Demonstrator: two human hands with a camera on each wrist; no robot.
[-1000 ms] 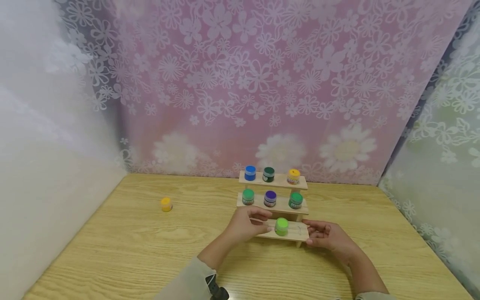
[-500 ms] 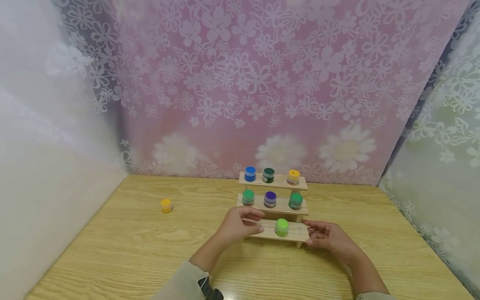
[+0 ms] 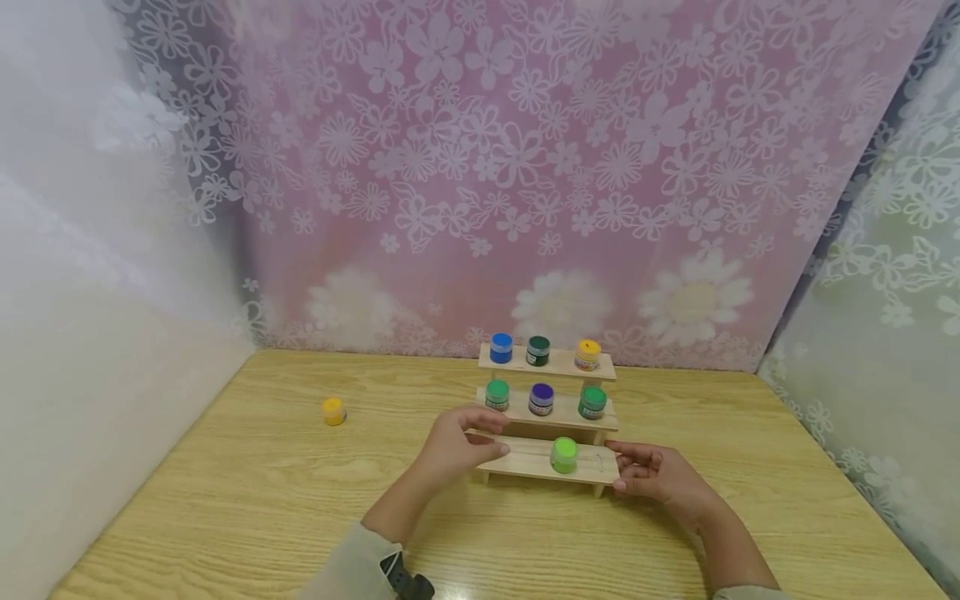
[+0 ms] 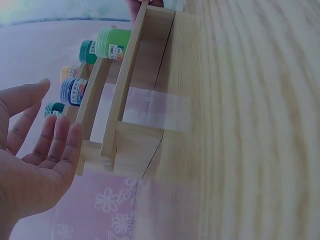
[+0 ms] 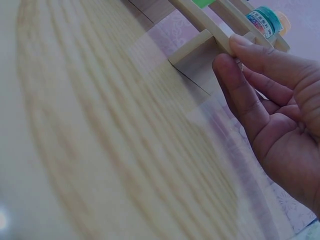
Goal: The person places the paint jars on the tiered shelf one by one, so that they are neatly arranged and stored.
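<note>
A three-step wooden display stand (image 3: 525, 460) stands on the table with small paint jars on its steps. On the lowest step is a light green paint jar (image 3: 564, 456). My right hand (image 3: 663, 479) grips the right end of that step, thumb at its front corner and index finger at the back; the right wrist view shows the thumb (image 5: 242, 41) against the wood. Over the left end of the same step, my left hand (image 3: 456, 446) is held with fingers loosely bent. In the left wrist view nothing lies between its fingers (image 4: 60, 142), and the step's end is just beyond them.
The middle step bears a green jar (image 3: 497, 395), a purple jar (image 3: 541, 399) and a darker green jar (image 3: 592, 403). Blue (image 3: 501, 348), dark green (image 3: 537, 351) and yellow (image 3: 587, 355) jars top the stand. Another yellow jar (image 3: 333, 412) sits alone at left. A floral curtain (image 3: 450, 208) hangs behind.
My left hand has moved left along the lowest step, away from the light green jar, uncovering the step's left part. The right hand and the jars stay in place.
</note>
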